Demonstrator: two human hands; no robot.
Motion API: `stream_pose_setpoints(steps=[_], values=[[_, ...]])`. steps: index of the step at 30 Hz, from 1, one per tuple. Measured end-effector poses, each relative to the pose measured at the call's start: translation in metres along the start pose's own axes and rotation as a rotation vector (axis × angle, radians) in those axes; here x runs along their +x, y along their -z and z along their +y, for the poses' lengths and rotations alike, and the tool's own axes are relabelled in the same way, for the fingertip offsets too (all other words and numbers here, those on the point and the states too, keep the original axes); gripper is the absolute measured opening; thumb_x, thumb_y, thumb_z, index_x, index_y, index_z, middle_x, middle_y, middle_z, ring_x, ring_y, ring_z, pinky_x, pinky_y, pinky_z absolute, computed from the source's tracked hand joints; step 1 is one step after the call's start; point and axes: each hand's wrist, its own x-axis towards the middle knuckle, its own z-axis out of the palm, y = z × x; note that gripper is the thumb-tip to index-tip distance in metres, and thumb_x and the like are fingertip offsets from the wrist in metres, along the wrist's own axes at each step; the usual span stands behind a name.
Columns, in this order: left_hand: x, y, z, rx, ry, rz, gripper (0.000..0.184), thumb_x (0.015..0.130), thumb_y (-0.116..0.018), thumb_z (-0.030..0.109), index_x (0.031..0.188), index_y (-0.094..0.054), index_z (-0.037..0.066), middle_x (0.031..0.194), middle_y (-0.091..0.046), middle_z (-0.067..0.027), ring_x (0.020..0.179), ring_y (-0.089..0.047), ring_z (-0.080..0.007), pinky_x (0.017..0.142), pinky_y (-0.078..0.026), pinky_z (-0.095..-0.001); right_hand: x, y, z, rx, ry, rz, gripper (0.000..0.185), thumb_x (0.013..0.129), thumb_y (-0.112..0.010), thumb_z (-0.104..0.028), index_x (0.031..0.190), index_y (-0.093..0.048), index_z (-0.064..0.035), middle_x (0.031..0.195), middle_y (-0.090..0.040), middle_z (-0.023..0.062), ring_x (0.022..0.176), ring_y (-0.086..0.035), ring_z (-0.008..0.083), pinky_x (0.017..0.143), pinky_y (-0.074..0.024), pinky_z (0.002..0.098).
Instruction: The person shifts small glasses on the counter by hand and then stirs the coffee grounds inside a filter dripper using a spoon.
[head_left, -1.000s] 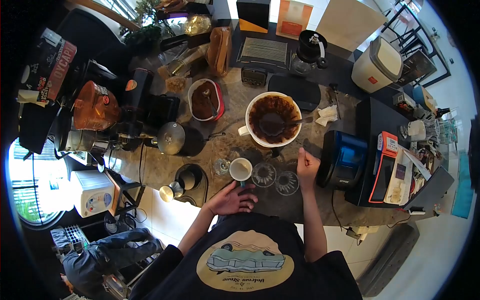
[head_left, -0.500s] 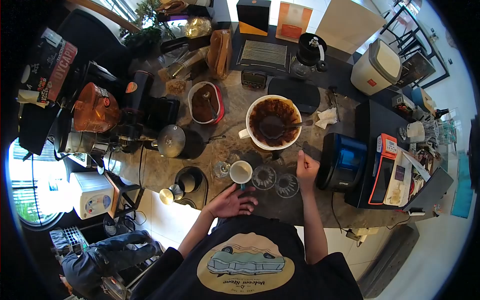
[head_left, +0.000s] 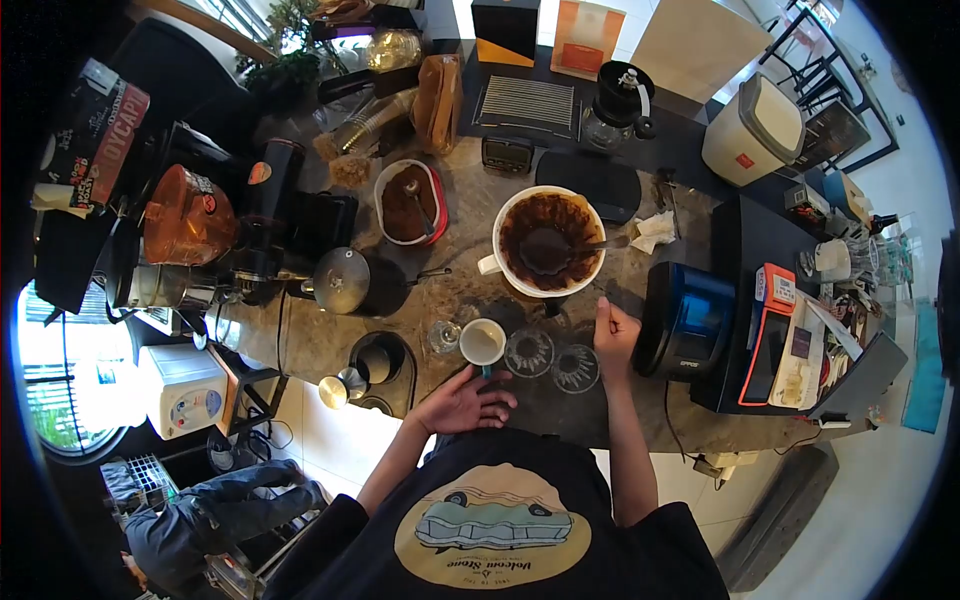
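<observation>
My left hand point(head_left: 466, 402) rests at the counter's front edge, palm up, with its fingers apart. Its fingertips are beside the handle of a small white cup point(head_left: 482, 341); whether they touch it I cannot tell. To the cup's right stand two clear ribbed glasses, the nearer-left glass point(head_left: 529, 352) and the right glass point(head_left: 575, 369). A small clear glass point(head_left: 444, 337) is left of the cup. My right hand point(head_left: 616, 337) lies curled into a fist, thumb up, by the right glass. Beyond it sits a big white cup point(head_left: 496, 225) with dark brown coffee-like residue and a spoon point(head_left: 603, 245).
A tub of brown powder point(head_left: 381, 212) with a spoon, a metal pot point(head_left: 342, 281) and a grinder with an orange hopper point(head_left: 188, 215) are on the left. A black-and-blue device point(head_left: 690, 322) stands right. A hand grinder point(head_left: 612, 110) is behind. Someone's legs point(head_left: 220, 505) show lower left.
The view has shifted very slightly. Both hands and the cups keep their places.
</observation>
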Motion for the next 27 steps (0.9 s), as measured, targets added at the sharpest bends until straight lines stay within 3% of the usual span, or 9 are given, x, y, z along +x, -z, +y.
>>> stream_pose_setpoints(steps=[17,23,27], values=[[0.001,0.004,0.0,-0.03,0.011,-0.025,0.066,0.106,-0.021,0.06,0.155,-0.034,0.018,0.134,-0.052,-0.0193,0.116,-0.057,-0.0317,0.107,-0.042,-0.0434,-0.001,-0.001,0.003,-0.033,0.003,0.025,0.043,0.1,-0.061,-0.01,0.065,-0.035,-0.0029,0.059,-0.024,-0.0009,0.055,-0.023,0.0067,0.048,-0.0188,0.0314],[0.001,-0.001,0.002,0.013,0.013,-0.032,0.066,0.107,-0.023,0.059,0.156,-0.03,0.016,0.134,-0.052,-0.0175,0.116,-0.058,-0.0274,0.107,-0.043,-0.04,-0.002,-0.002,0.008,-0.063,0.016,0.028,0.043,0.1,-0.061,-0.01,0.066,-0.035,-0.0025,0.059,-0.024,0.0,0.054,-0.024,0.0071,0.048,-0.0202,0.0317],[0.0,0.001,0.0,-0.002,0.009,-0.013,0.065,0.107,-0.021,0.059,0.155,-0.033,0.017,0.133,-0.052,-0.0189,0.115,-0.057,-0.0314,0.107,-0.042,-0.0437,-0.003,-0.001,0.008,-0.075,0.003,0.0,0.042,0.1,-0.061,-0.012,0.067,-0.038,-0.0016,0.06,-0.025,0.0007,0.055,-0.025,0.0077,0.049,-0.0216,0.0316]])
